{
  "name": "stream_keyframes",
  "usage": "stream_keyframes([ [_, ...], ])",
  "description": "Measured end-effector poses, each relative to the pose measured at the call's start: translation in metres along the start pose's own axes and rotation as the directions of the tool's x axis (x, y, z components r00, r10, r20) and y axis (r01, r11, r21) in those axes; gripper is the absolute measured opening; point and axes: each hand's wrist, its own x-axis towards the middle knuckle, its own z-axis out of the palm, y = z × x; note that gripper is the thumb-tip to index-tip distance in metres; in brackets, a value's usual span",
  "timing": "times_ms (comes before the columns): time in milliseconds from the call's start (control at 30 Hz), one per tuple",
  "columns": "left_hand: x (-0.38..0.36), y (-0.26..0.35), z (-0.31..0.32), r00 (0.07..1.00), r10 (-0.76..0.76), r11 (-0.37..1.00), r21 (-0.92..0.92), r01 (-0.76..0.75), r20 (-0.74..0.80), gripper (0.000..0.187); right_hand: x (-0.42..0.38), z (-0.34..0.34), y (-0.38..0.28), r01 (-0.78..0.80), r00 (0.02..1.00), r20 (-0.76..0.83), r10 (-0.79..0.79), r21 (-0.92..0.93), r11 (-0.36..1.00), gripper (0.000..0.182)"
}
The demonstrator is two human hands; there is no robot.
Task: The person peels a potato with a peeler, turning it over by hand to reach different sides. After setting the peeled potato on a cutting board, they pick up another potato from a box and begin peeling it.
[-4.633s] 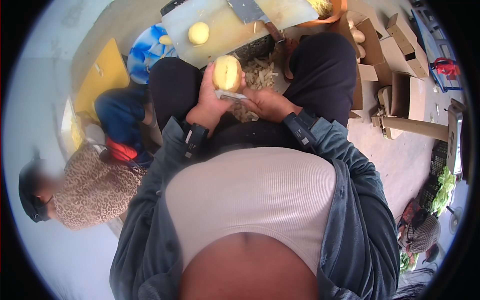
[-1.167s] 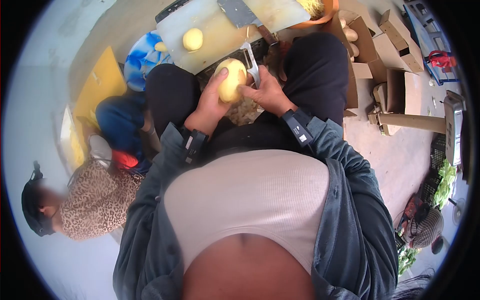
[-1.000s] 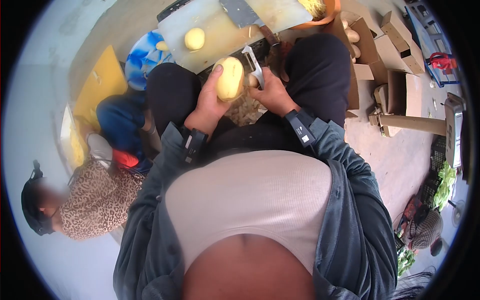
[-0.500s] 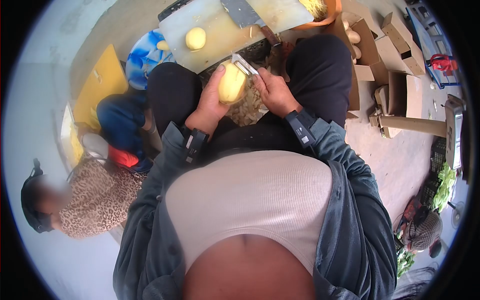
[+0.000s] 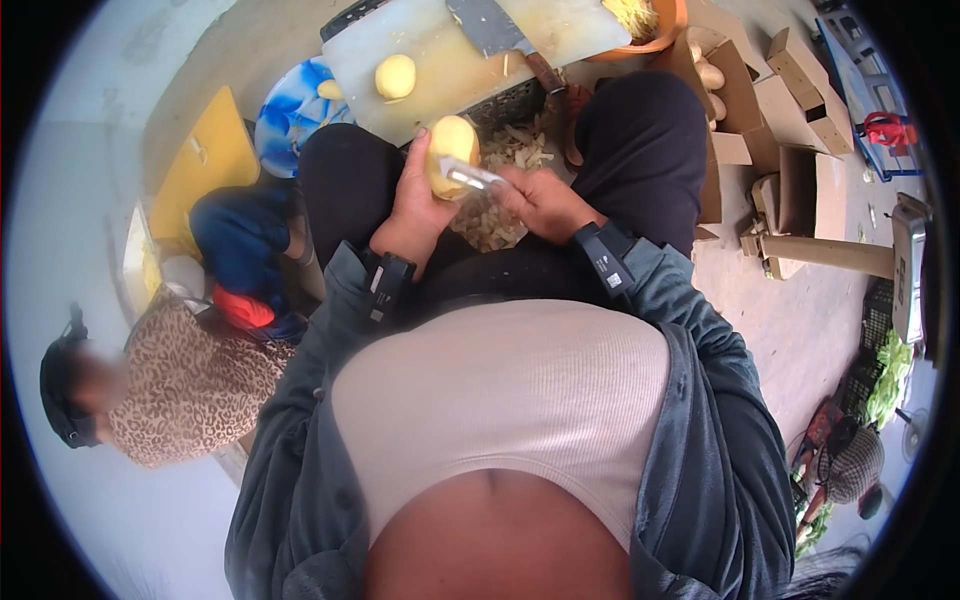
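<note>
Between my knees, my left hand (image 5: 415,200) is wrapped round a pale yellow peeled potato (image 5: 455,140), held upright. My right hand (image 5: 548,200) grips a metal peeler (image 5: 478,177), slightly blurred, its head lying against the lower face of the potato. Below them is a heap of peelings (image 5: 498,222), partly hidden by my hands. Beyond my knees, a second peeled potato (image 5: 395,77) rests on a white cutting board (image 5: 360,50). A cleaver (image 5: 487,25) with a wooden handle lies on the same board, its handle over the near edge.
A blue and white basin (image 5: 278,120) stands left of the board. Yellow shreds fill an orange tub (image 5: 672,25) at the back right. Cardboard boxes (image 5: 740,110), one holding potatoes (image 5: 709,74), stand to the right. Another person (image 5: 190,390) sits close on my left; one more (image 5: 852,462) is far right.
The peeler has moved from the potato's upper right side down across its lower face. My left hand has tipped the potato slightly and raised it a little.
</note>
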Motion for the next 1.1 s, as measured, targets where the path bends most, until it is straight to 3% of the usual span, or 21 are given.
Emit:
stream_keyframes([
  [67,-0.008,0.001,0.010,1.000,-0.012,1.000,0.014,0.012,-0.017,0.049,0.003,0.002,0.010,0.118,0.971,-0.213,-0.109,0.033,0.992,0.025],
  [100,-0.009,0.000,0.012,1.000,0.006,1.000,0.001,-0.006,-0.012,0.050,0.005,0.003,0.016,0.119,0.971,-0.213,-0.109,0.034,0.992,0.025],
  [167,-0.013,0.002,0.016,1.000,0.024,1.000,-0.011,-0.024,-0.008,0.051,0.008,0.003,0.026,0.075,0.955,-0.293,0.040,0.371,0.926,0.026],
  [200,-0.014,0.004,0.017,1.000,-0.017,0.999,-0.032,0.018,0.021,0.051,0.009,0.002,0.024,0.075,0.955,-0.293,0.040,0.372,0.925,0.026],
  [267,-0.014,0.006,0.015,0.997,-0.057,0.997,-0.051,0.060,0.051,0.051,0.010,-0.001,0.018,0.004,0.916,-0.316,0.247,0.623,0.782,0.025],
  [333,-0.012,0.007,0.011,0.973,-0.096,0.990,-0.084,0.116,0.210,0.052,0.010,-0.001,0.020,-0.011,0.920,-0.313,0.237,0.583,0.812,0.025],
  [400,-0.012,0.004,0.012,0.971,-0.094,0.993,-0.055,0.108,0.220,0.053,0.010,0.001,0.019,0.050,0.923,-0.383,0.033,0.204,0.978,0.023],
  [533,-0.017,0.003,0.015,0.967,-0.132,0.991,0.019,0.131,0.219,0.054,0.009,-0.003,0.007,0.110,0.891,-0.448,-0.074,0.057,0.992,0.021],
  [833,-0.036,0.007,0.039,0.987,-0.126,0.983,0.149,0.110,0.098,0.054,0.009,-0.007,0.002,0.118,0.908,-0.403,-0.117,-0.022,0.993,0.020],
  [933,-0.024,0.006,0.023,0.964,-0.186,0.978,0.128,0.164,0.190,0.053,0.006,-0.008,-0.004,0.080,0.909,-0.409,-0.081,-0.018,0.997,0.020],
  [1100,-0.018,0.001,0.016,0.968,-0.190,0.972,0.168,0.163,0.162,0.052,0.005,-0.009,-0.003,0.068,0.912,-0.403,-0.077,-0.037,0.997,0.021],
])
